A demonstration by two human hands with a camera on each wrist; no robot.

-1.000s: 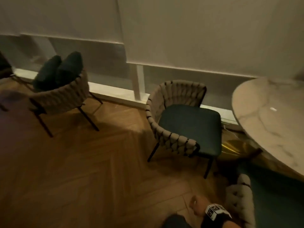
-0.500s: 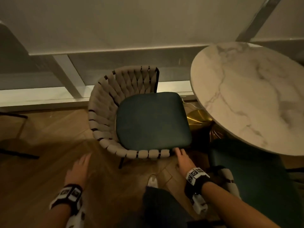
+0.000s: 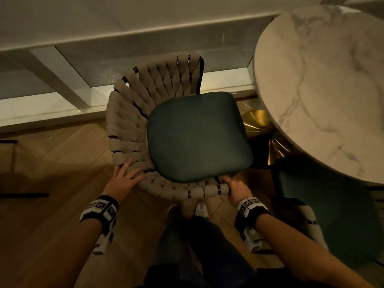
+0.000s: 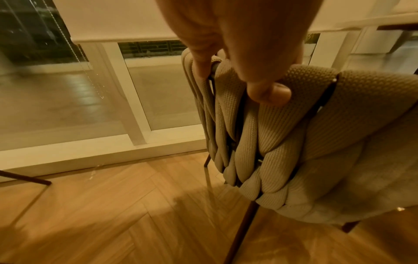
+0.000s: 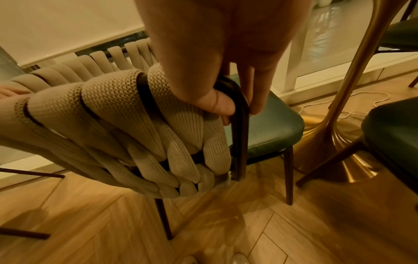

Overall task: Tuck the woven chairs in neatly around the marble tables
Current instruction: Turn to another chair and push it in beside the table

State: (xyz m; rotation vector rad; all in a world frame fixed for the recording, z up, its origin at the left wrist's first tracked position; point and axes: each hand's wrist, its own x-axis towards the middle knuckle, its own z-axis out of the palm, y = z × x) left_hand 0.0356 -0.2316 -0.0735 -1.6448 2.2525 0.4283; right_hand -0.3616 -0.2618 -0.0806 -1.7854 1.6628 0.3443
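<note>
Woven chair (image 3: 128, 129): left hand (image 3: 122, 179) clasps its back rim, fingers (image 3: 125, 168) splayed; right hand (image 3: 236, 189) curls round the frame end.

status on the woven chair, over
Hands: left hand holds the back rim, right hand grips the dark frame end. Task: the woven chair not yet tucked under the marble table. In the way: gold pedestal base and second chair close by.
</note>
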